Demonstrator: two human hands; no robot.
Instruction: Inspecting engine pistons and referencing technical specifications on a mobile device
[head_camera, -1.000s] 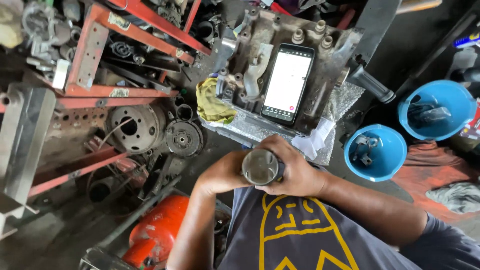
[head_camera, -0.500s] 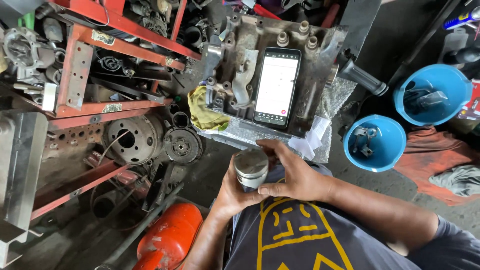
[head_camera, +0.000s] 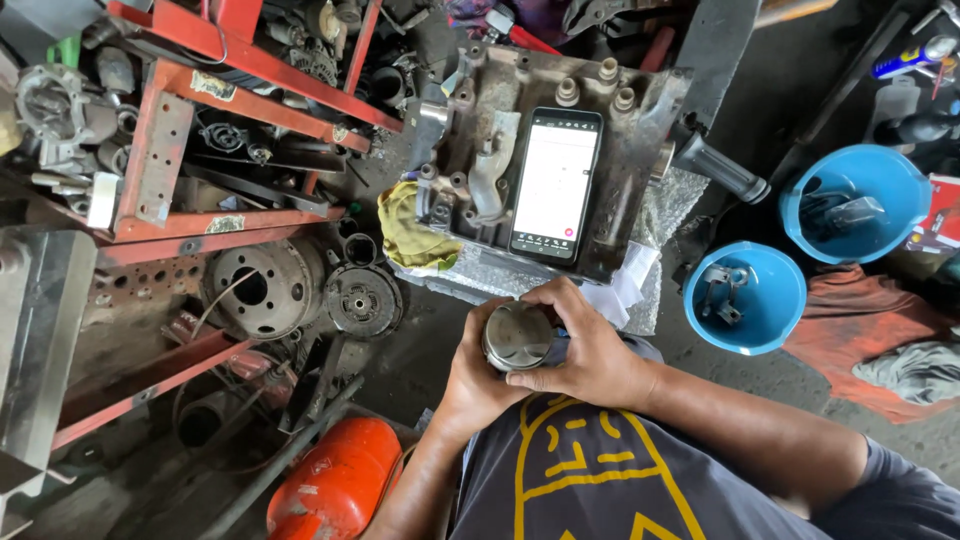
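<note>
A round grey metal piston (head_camera: 517, 335) sits between both of my hands, just above my lap. My left hand (head_camera: 472, 372) wraps its left side from below. My right hand (head_camera: 583, 345) curls over its right side, fingers across the top edge. Right in front of my hands lies a grey engine casing (head_camera: 640, 130) on a sheet of bubble wrap. A smartphone (head_camera: 556, 184) with a lit white screen rests flat on the casing. A yellow rag (head_camera: 410, 232) is bunched at the casing's left edge.
A red metal rack (head_camera: 160, 160) full of engine parts fills the left. A brake drum (head_camera: 262, 288) and a clutch disc (head_camera: 362, 298) lie beside it. Two blue bowls (head_camera: 745, 296) (head_camera: 856, 202) with small parts stand at the right. An orange gas cylinder (head_camera: 338, 480) lies at bottom left.
The view has drifted, so my hands and the piston sit a little higher and to the right in it. Both hands keep their hold on the piston.
</note>
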